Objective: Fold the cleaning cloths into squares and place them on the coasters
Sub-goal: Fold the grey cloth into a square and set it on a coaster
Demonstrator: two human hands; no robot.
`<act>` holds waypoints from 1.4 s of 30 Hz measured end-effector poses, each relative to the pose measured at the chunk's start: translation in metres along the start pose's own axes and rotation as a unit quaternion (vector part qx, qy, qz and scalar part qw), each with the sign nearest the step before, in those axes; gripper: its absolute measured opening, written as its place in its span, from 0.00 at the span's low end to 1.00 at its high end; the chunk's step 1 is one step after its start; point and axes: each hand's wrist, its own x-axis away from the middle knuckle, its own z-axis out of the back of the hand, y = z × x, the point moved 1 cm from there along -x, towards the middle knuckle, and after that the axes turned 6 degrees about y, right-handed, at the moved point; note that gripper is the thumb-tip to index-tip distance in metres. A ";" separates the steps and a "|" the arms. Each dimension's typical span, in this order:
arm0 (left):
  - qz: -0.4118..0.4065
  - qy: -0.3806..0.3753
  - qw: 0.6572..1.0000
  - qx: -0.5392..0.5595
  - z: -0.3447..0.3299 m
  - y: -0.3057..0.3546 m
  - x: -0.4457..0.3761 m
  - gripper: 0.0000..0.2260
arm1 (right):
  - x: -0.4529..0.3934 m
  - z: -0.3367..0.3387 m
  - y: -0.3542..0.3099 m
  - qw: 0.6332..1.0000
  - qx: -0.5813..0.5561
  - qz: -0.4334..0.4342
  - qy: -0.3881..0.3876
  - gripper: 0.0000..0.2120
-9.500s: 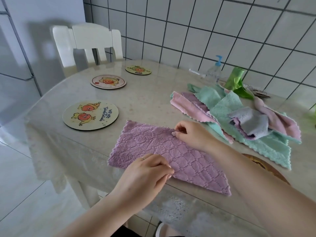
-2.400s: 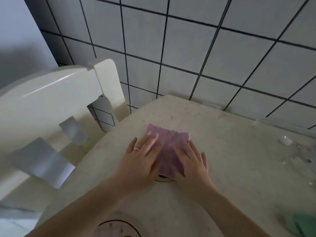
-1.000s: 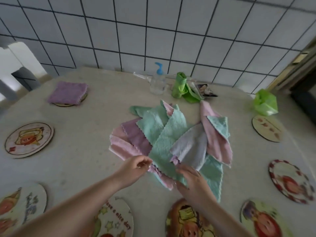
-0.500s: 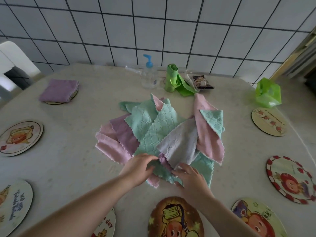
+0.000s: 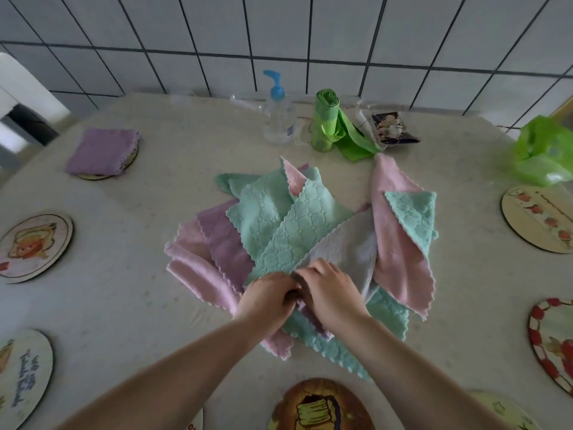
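Observation:
A loose pile of cleaning cloths [image 5: 297,231] in green, pink, purple and grey lies in the middle of the table. My left hand [image 5: 266,301] and my right hand [image 5: 330,294] meet at the pile's near edge, both with fingers closed on the near corner of the grey cloth [image 5: 344,246]. What lies under my fingers is hidden. A purple cloth [image 5: 100,152] folded into a square rests on a round coaster [image 5: 130,159] at the far left. Bare picture coasters ring the table: left [image 5: 34,246], near left [image 5: 21,377], near middle [image 5: 319,408], right [image 5: 539,221], near right [image 5: 555,339].
A clear pump bottle [image 5: 277,116] with a blue top, a roll of green bags [image 5: 328,125], a dark packet [image 5: 393,128] and a green plastic bag [image 5: 545,150] stand along the table's far side by the tiled wall. A white chair [image 5: 21,97] is at far left.
My hands left the folded purple cloth on the far-left coaster and came to the pile. Over the last second both closed in on the grey cloth's near corner.

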 end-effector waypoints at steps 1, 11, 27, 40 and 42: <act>0.005 -0.004 1.000 0.003 0.000 -0.001 -0.001 0.08 | -0.002 0.001 0.002 1.000 -0.001 -0.002 -0.009 0.19; 0.057 0.023 0.996 0.061 0.016 0.001 0.000 0.10 | 0.016 0.022 0.016 0.994 -0.078 -0.082 0.005 0.22; 0.034 0.286 0.916 0.280 0.180 -0.039 0.048 0.16 | 0.045 0.158 -0.035 0.902 -0.277 -0.091 0.317 0.05; 0.004 0.302 0.855 0.421 0.338 -0.069 0.018 0.06 | -0.015 0.225 -0.146 0.700 -0.590 -0.144 0.375 0.09; -0.003 0.326 0.858 0.398 0.360 -0.093 0.026 0.06 | -0.021 0.223 -0.167 0.708 -0.565 -0.140 0.400 0.08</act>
